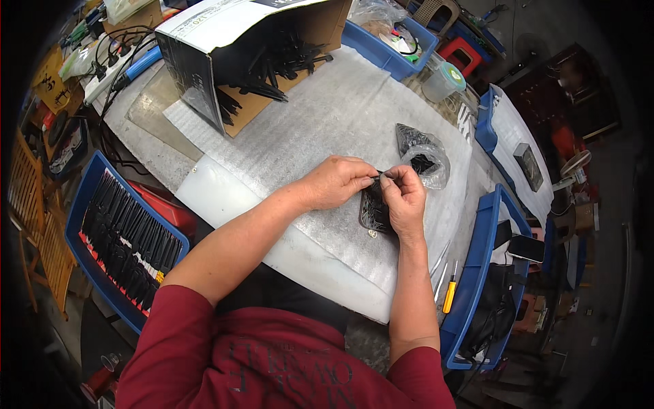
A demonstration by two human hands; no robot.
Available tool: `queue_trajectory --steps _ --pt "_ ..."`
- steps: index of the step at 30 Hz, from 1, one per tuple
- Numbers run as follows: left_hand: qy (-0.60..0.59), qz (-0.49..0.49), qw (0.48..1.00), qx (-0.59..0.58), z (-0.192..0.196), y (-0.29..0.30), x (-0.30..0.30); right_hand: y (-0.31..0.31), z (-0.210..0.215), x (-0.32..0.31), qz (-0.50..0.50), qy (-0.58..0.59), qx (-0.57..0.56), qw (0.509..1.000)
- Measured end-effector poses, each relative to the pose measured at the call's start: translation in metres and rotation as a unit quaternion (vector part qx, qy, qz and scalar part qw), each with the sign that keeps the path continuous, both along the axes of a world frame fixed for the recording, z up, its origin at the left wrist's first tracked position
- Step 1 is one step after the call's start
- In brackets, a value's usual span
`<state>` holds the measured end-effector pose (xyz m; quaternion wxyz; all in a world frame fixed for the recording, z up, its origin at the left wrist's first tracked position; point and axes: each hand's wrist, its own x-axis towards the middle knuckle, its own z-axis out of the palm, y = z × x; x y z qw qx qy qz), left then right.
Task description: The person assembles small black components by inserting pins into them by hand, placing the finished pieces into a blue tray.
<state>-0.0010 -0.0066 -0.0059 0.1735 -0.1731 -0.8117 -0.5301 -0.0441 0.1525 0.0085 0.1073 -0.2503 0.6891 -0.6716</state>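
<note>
My left hand [336, 183] and my right hand [407, 199] meet over the worktable, the fingertips of both pinched together. Between them is a small dark piece [379, 175], mostly covered by the fingers, so its kind does not show. Just under my hands lies a dark shallow tray [372, 213] with thin silvery pin-like pieces in it. Beyond my right hand stands an opened clear plastic bag [436, 170] with small black parts inside. A tiny pale ring-like bit [372, 234] rests by the tray's near edge.
An open cardboard box [197, 82] of black plastic parts lies at the far left. Blue bins hold black packaged items [129, 238] at left and dark things [487, 320] at right. A yellow-handled screwdriver [449, 297] lies near the right bin. White foam sheet [300, 129] covers the table.
</note>
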Motion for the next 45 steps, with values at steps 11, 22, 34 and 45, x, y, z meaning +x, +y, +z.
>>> queue_trajectory --steps 11,22,34,45 --pt "-0.002 -0.005 1.000 -0.001 0.001 0.000 0.000 -0.003 0.006 0.002 -0.014 -0.015 -0.025 0.999" --pt "0.004 0.000 1.000 0.001 -0.001 0.001 0.000 0.002 0.006 0.000 -0.013 -0.033 0.001 0.999" --pt "-0.005 -0.008 1.000 -0.001 0.002 0.000 0.001 0.007 0.006 -0.003 -0.007 -0.016 0.065 0.998" --pt "-0.014 -0.009 1.000 -0.011 0.002 0.000 0.001 0.008 -0.003 -0.006 -0.013 0.024 0.094 0.995"
